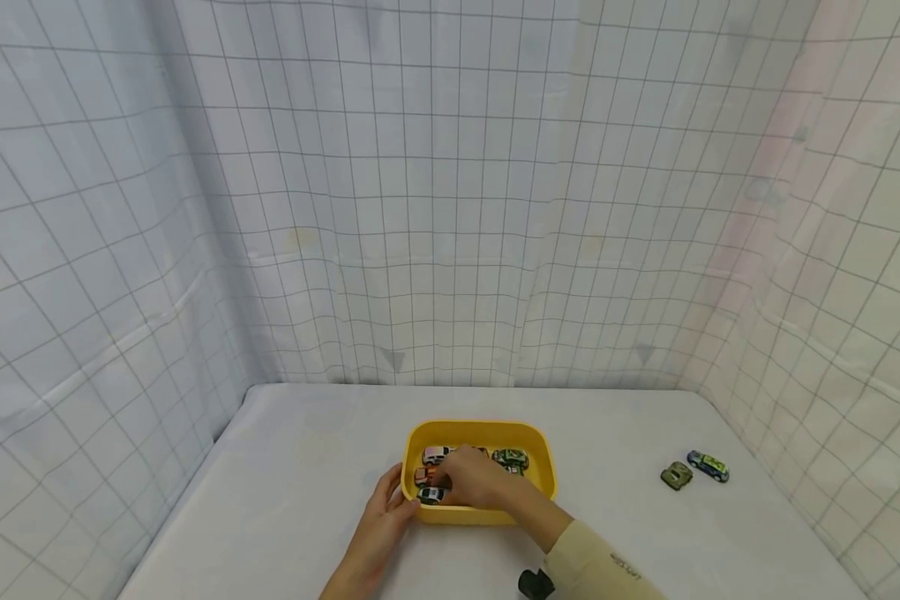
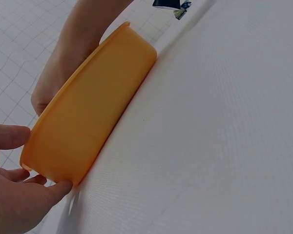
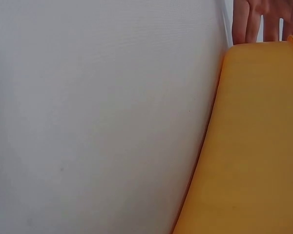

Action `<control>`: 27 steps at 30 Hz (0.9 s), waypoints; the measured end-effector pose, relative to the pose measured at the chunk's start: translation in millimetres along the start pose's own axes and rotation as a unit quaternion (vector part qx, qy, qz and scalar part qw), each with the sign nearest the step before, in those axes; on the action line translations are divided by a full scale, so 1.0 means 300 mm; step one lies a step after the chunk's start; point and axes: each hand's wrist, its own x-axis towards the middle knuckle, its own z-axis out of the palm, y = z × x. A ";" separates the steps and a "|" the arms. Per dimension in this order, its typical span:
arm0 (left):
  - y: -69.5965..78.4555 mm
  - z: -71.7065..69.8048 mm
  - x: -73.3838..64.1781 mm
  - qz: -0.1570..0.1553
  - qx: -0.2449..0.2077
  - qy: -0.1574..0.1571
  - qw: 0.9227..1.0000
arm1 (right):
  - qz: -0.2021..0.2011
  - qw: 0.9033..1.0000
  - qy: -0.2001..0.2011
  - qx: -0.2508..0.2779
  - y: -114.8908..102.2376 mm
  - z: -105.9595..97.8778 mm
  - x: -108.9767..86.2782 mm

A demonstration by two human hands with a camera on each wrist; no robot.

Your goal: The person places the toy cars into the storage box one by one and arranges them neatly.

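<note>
A yellow plastic bin (image 1: 480, 517) with several toy cars in it stands on the white-covered table. My left hand (image 1: 382, 521) holds the bin's left end, its thumb at the near corner and its fingers against the end wall. Inside the bin, my right hand (image 1: 474, 479) reaches down among the cars with bent fingers. By its fingertips are an orange toy car (image 1: 422, 477) and a black-and-white toy car (image 1: 431, 496). A white toy car (image 1: 435, 455) and a green toy car (image 1: 511, 457) lie farther back. Whether the right fingers grip a car, I cannot tell.
Outside the bin, on the table's right side, lie an olive-green toy car (image 1: 677, 476) and a blue-and-green toy car (image 1: 708, 466). White gridded curtains (image 1: 457, 250) enclose the table at the back and both sides. A black device (image 1: 536, 583) sits at the right wrist.
</note>
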 end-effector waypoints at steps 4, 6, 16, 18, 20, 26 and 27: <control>-0.002 0.001 0.004 -0.008 0.001 0.006 1.000 | -0.004 1.000 0.006 0.008 0.003 -0.003 -0.005; -0.003 0.001 0.006 -0.009 0.000 0.008 1.000 | -0.008 1.000 0.011 0.023 0.004 -0.007 -0.010; 0.002 0.001 0.003 -0.001 0.007 0.009 1.000 | 0.007 0.995 0.024 0.098 0.022 -0.063 -0.039; 0.004 0.000 0.004 -0.001 0.008 0.011 1.000 | 0.003 0.995 0.029 0.100 0.030 -0.077 -0.045; 0.004 0.000 0.005 -0.003 0.009 0.013 1.000 | 0.000 0.995 0.035 0.097 0.039 -0.086 -0.052; 0.001 0.002 0.006 -0.005 0.005 0.010 1.000 | 0.001 0.995 0.039 0.097 0.062 -0.096 -0.077; 0.000 0.003 0.006 -0.004 0.005 0.010 1.000 | 0.001 0.994 0.041 0.097 0.064 -0.100 -0.083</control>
